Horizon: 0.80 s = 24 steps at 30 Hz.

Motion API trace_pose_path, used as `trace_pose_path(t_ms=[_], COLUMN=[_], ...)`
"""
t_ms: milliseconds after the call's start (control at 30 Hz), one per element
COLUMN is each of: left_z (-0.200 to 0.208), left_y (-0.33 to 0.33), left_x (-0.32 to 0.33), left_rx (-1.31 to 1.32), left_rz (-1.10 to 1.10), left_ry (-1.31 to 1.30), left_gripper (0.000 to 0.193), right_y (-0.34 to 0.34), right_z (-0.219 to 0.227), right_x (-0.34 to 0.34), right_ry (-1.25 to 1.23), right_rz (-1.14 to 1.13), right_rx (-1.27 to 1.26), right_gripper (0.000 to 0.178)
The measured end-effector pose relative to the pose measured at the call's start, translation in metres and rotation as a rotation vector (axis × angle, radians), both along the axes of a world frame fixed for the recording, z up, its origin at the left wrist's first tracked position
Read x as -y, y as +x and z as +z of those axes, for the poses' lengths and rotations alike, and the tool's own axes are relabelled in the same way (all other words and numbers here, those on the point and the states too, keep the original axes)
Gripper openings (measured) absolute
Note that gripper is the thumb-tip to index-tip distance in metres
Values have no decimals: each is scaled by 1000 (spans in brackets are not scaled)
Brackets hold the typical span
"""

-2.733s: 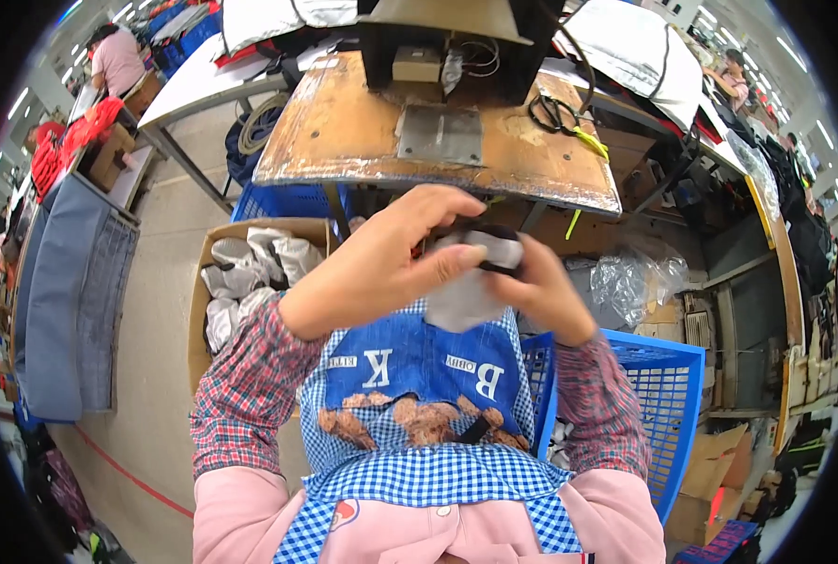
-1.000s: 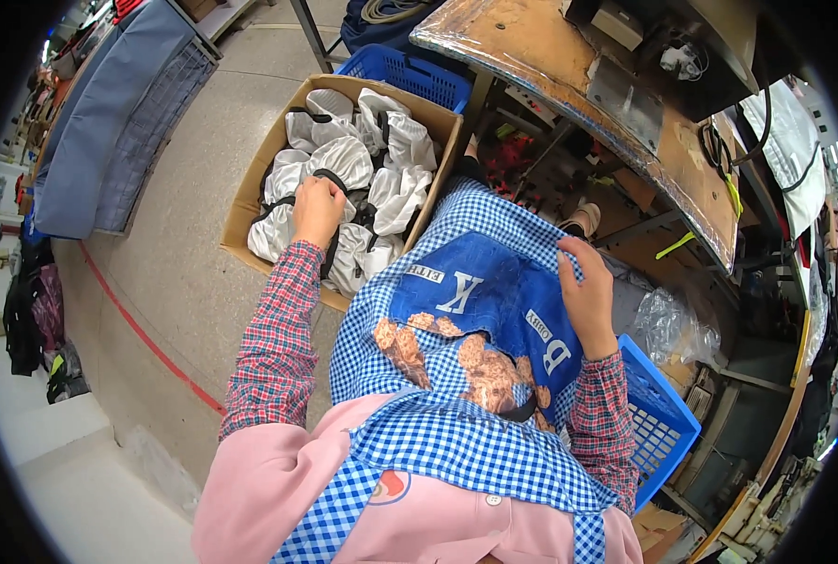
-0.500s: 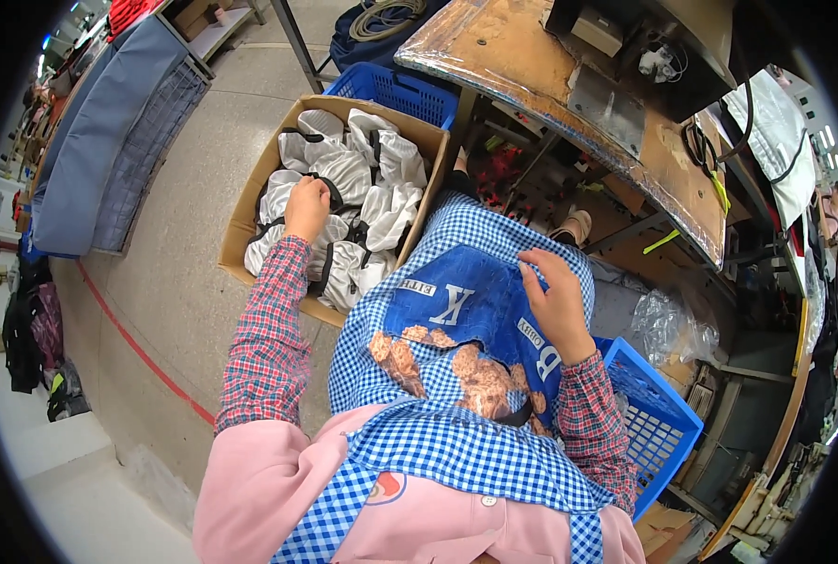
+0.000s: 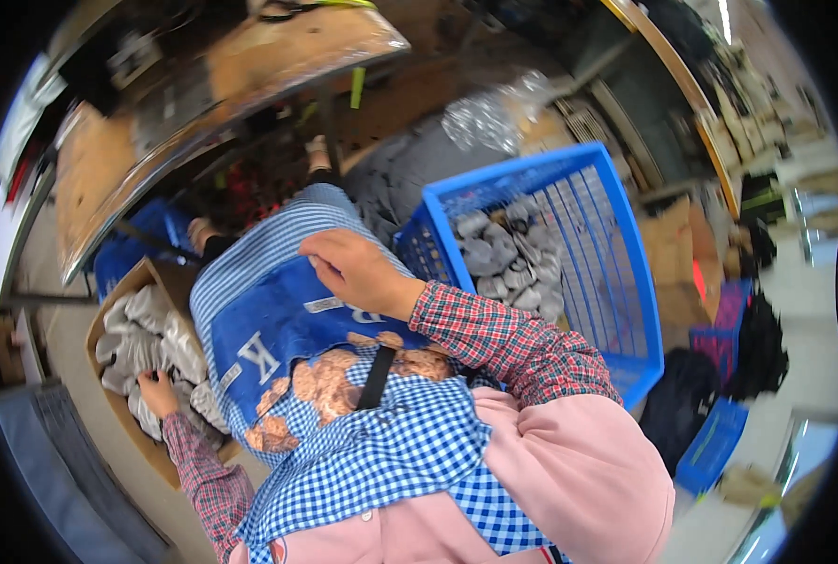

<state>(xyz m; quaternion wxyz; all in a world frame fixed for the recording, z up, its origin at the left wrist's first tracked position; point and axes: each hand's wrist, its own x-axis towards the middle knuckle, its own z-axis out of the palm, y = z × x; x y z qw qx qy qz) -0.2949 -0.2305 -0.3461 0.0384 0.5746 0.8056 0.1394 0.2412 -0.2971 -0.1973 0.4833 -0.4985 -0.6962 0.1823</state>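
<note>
My left hand (image 4: 161,395) is down in a cardboard box (image 4: 102,326) on the left, its fingers closed at a white fabric piece with dark trim; the grip is small and partly hidden. Bunched white fabric pieces (image 4: 142,320) fill this box. Over my lap, my right hand (image 4: 358,271) hovers above the blue checked apron (image 4: 372,461), fingers loosely bent and apart, holding nothing. A short black strip (image 4: 376,378) lies on the apron below that hand. To the right, close to my right forearm, a blue plastic basket (image 4: 541,169) holds several crumpled grey-white pieces (image 4: 508,258).
A worktable (image 4: 287,66) with a film-wrapped edge stands ahead on the left. Clear plastic film (image 4: 485,117) and a dark grey bundle (image 4: 410,169) lie beyond my lap. Farther right are cardboard (image 4: 677,258), dark cloth heaps and a smaller blue crate (image 4: 712,444).
The view has swung to the right, bringing the blue basket into full sight. My left hand remains at the box. My right hand remains over my lap; a black strip now shows on the apron.
</note>
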Motion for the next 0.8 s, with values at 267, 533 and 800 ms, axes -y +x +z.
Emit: trace_pose_path(t_ms=[267, 533, 800], left_z=[17, 206, 287], left_y=[-15, 62, 243], left_x=[-18, -34, 34], left_rx=[-59, 822, 1198], left_rz=[-65, -273, -529], left_ry=[38, -287, -633], left_gripper=[27, 9, 20], right_y=[24, -17, -90], right_z=[-23, 21, 73], right_x=[38, 16, 14], right_ry=[-4, 102, -123], right_rz=[-63, 81, 525], right_rx=[-49, -251, -382], right_gripper=[18, 36, 51])
